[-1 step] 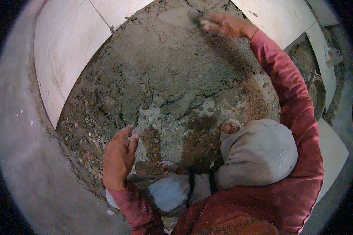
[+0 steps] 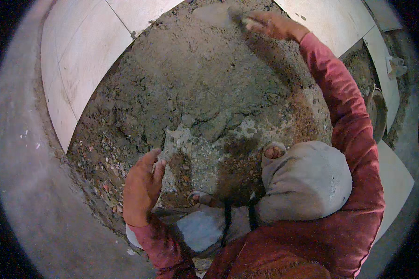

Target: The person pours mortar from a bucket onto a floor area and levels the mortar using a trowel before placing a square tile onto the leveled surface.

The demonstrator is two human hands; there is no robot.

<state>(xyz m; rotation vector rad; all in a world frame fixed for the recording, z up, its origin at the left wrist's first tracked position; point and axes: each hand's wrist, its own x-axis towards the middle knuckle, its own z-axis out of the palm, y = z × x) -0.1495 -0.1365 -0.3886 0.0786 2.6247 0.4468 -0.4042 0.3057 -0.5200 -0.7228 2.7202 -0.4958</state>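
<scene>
At the far side of the wet mortar bed (image 2: 191, 79), my right hand (image 2: 275, 24) is closed round the handle of a trowel. The greyish trowel blade (image 2: 212, 16) points left and lies flat on or just over the mortar; its exact contact cannot be made out. My left hand (image 2: 142, 193) hangs at the near left with fingers loosely bent and thumb apart, holding nothing. Below it are the pebbly edge of the ground and my bent leg.
Pale floor tiles (image 2: 93, 56) border the mortar at the far left, with more tiles (image 2: 330, 25) at the far right. A round bucket-like container (image 2: 378, 110) stands at the right. Loose pebbles (image 2: 108, 183) lie near left. My bare toes (image 2: 273, 151) rest on the rough ground.
My right hand and the trowel have shifted slightly farther away across the mortar. My left hand has barely moved.
</scene>
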